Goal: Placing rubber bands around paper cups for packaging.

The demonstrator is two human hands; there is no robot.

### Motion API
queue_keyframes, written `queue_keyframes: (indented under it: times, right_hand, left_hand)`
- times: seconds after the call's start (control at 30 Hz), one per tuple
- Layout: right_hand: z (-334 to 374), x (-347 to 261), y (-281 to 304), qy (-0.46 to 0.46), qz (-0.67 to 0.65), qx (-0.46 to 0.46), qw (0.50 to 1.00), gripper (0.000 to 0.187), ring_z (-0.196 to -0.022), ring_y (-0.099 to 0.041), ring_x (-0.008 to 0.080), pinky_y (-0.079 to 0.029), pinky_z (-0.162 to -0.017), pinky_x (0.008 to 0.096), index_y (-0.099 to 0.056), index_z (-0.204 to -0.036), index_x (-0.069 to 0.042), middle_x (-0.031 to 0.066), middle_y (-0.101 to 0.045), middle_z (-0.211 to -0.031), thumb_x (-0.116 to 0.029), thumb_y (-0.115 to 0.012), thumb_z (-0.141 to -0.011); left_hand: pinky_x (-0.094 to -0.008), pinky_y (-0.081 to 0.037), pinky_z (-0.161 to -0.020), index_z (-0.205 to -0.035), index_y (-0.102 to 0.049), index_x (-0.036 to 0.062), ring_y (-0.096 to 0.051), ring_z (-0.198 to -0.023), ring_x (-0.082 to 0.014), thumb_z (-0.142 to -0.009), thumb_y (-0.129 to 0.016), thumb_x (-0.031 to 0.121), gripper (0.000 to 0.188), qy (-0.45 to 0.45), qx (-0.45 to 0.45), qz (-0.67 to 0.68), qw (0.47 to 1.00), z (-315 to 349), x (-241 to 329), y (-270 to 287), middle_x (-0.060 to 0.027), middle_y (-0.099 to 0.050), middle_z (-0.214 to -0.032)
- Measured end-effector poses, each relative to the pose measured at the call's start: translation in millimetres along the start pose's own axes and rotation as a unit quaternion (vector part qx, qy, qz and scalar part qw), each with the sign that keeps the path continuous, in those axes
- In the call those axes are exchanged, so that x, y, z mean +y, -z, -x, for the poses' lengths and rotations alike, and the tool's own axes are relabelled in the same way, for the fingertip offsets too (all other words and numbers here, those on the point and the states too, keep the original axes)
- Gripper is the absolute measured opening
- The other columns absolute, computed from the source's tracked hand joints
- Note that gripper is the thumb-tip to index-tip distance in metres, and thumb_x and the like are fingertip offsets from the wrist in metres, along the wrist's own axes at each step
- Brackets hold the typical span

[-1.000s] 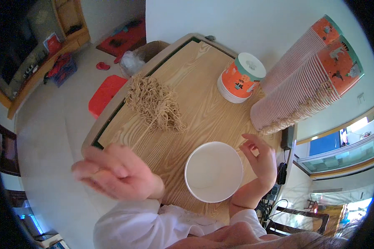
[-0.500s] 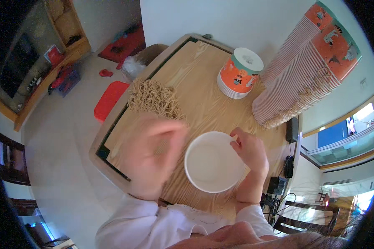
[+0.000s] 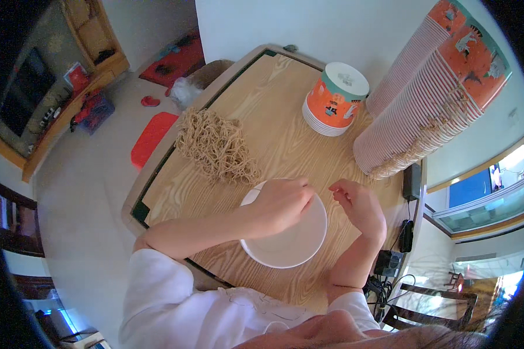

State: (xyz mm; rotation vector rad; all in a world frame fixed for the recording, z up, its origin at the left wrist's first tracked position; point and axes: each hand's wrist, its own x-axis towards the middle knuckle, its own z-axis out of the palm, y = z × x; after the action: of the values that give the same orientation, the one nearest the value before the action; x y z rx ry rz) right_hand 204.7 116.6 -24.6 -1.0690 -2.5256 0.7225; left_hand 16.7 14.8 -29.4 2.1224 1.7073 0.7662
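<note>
A white round paper bucket (image 3: 285, 250) stands on the wooden table in front of me, its mouth facing up. My left hand (image 3: 282, 205) reaches across the far side of its mouth, fingers curled in; whatever they pinch is hidden. Just right of the rim is my right hand (image 3: 360, 210), its fingers bent with a small gap between thumb and forefinger, and no object shows in it. Beyond my left forearm lies a tangled heap of tan twine (image 3: 218, 148).
A short stack of upturned orange and green paper buckets (image 3: 335, 100) stands at the back. Tall leaning bucket stacks (image 3: 413, 116) rise at the right, tan twine along one. Black adapters (image 3: 388, 263) and cables sit at the table's right edge. A red stool (image 3: 151, 139) is left.
My left hand has swung right from beside the twine to over the bucket. The bucket has shifted slightly left, and my right hand has come off its rim.
</note>
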Motion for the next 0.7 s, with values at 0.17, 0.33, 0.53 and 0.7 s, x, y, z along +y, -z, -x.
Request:
queue_keyframes:
  times: [0.17,0.33,0.53,0.7]
  right_hand:
    - [1,4,8,-0.025,0.021,-0.099,0.995,0.017,-0.078,-0.064,0.0296,-0.051,-0.069,0.039,-0.065,-0.097,-0.009,0.0114,-0.067,-0.087,-0.016,-0.062,-0.082]
    - [-1,5,3,0.01,0.03,-0.092,0.995,0.018,-0.077,-0.065,0.0284,-0.051,-0.068,0.0392,-0.066,-0.097,-0.011,0.0103,-0.067,-0.086,-0.018,-0.063,-0.08]
    - [-10,2,0,0.02,0.02,-0.13,0.991,0.02,-0.075,-0.065,0.0258,-0.052,-0.066,0.0359,-0.066,-0.099,-0.01,0.0105,-0.067,-0.082,-0.015,-0.065,-0.079]
    - [-13,-1,-1,0.033,-0.007,-0.145,0.989,0.021,-0.073,-0.066,0.0239,-0.052,-0.066,0.033,-0.066,-0.099,-0.006,0.0122,-0.066,-0.081,-0.01,-0.064,-0.078]
  left_hand:
    - [-0.0415,-0.05,-0.064,-0.08,-0.06,0.0032,-0.062,-0.075,-0.031,-0.076,-0.06,0.007,0.006,0.007,-0.014,-0.02,1.0,-5,0,-10,-0.0117,-0.059,-0.083]
    - [-0.0422,-0.05,-0.064,-0.081,-0.061,0.0034,-0.063,-0.074,-0.0312,-0.076,-0.062,0.008,0.007,-0.009,0.011,-0.01,1.0,-6,-3,-16,-0.012,-0.06,-0.082]
    - [-0.0417,-0.05,-0.064,-0.082,-0.061,0.0036,-0.063,-0.074,-0.0312,-0.078,-0.061,0.01,0.007,0.002,0.017,-0.01,1.0,-8,-4,-19,-0.0117,-0.06,-0.081]
    - [-0.0416,-0.05,-0.064,-0.083,-0.061,0.0031,-0.063,-0.074,-0.0308,-0.079,-0.061,0.01,0.008,0.002,0.015,-0.019,1.0,-10,-2,-19,-0.0119,-0.06,-0.082]
